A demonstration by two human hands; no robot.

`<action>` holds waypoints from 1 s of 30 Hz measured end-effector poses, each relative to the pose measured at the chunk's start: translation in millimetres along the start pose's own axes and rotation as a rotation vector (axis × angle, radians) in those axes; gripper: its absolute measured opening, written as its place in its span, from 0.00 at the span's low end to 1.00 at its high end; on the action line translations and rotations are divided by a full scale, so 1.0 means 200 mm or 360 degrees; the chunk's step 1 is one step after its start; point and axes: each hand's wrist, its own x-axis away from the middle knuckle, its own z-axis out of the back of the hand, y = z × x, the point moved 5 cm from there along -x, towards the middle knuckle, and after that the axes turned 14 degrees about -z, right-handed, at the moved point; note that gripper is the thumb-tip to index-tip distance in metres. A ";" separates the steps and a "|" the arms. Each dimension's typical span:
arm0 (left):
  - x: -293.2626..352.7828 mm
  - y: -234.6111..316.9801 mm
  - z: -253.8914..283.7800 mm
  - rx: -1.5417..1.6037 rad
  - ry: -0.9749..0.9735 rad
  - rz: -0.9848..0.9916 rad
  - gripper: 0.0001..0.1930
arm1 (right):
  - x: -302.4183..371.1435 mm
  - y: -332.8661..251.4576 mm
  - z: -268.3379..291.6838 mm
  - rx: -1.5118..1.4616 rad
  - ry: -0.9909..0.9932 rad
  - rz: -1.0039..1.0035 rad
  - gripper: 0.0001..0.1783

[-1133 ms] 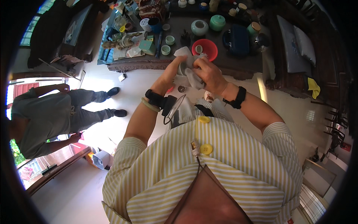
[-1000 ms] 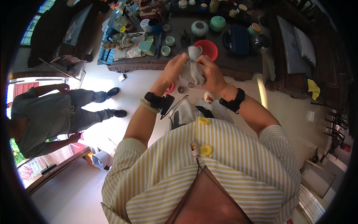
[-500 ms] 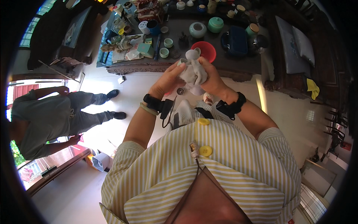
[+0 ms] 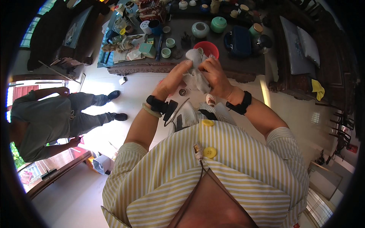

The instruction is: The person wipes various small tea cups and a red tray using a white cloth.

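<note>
A greyish-white cloth point(image 4: 198, 80) hangs bunched between my hands, just in front of the table's near edge. My left hand point(image 4: 173, 79) is closed on its left side, the thumb lying toward the top. On the right, my right hand point(image 4: 217, 76) grips the cloth with curled fingers. A rounded pale end point(image 4: 193, 55) stands up above my left thumb; whether it is cloth or a thing wrapped in it, I cannot tell. Right behind the hands, a red bowl point(image 4: 211, 46) sits on the table, partly hidden by the cloth and fingers.
The dark carved table point(image 4: 178, 66) bears small cups point(image 4: 165, 52), a green lidded jar point(image 4: 218, 24), a pale round pot point(image 4: 200, 29), a dark blue case point(image 4: 239, 42) and a glass pot point(image 4: 263, 43). A person point(image 4: 57, 116) stands at left. A yellow cloth point(image 4: 318, 89) hangs at right.
My right hand has shifted its hold, its fingers now curled higher on the cloth. The left thumb has moved up, and the cloth hangs longer and looser between the hands.
</note>
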 end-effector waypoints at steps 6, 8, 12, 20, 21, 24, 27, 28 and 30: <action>0.01 -0.08 0.03 0.0386 0.0107 0.0094 0.20 | 0.04 -0.01 -0.04 0.0039 0.0007 -0.0017 0.07; 0.03 -0.12 0.04 0.0533 -0.0100 0.0391 0.21 | 0.05 0.01 -0.04 0.0113 -0.0035 0.0084 0.07; 0.03 -0.09 0.03 0.0554 -0.0062 0.0396 0.24 | 0.02 0.04 -0.02 0.0202 -0.0044 0.0179 0.06; -0.02 -0.01 0.07 -0.0213 0.0068 -0.0411 0.21 | -0.01 0.05 -0.09 0.0097 -0.0141 -0.0263 0.08; 0.00 0.02 0.06 -0.0348 0.0104 -0.0483 0.20 | -0.01 0.06 -0.12 -0.0032 -0.0183 -0.0419 0.08; 0.01 0.06 0.07 -0.0530 0.0114 -0.0653 0.19 | 0.01 0.06 -0.19 -0.0462 -0.0173 -0.0667 0.10; 0.01 0.06 0.09 -0.0429 0.0063 -0.0634 0.19 | 0.01 0.04 -0.16 0.0027 -0.0075 -0.0384 0.11; 0.01 0.06 0.09 -0.0371 0.0037 -0.0602 0.19 | 0.01 0.04 -0.14 0.0346 -0.0030 -0.0216 0.12; 0.01 -0.08 0.14 0.0145 -0.0023 -0.0173 0.20 | 0.00 0.06 -0.11 0.0479 -0.0019 0.0029 0.14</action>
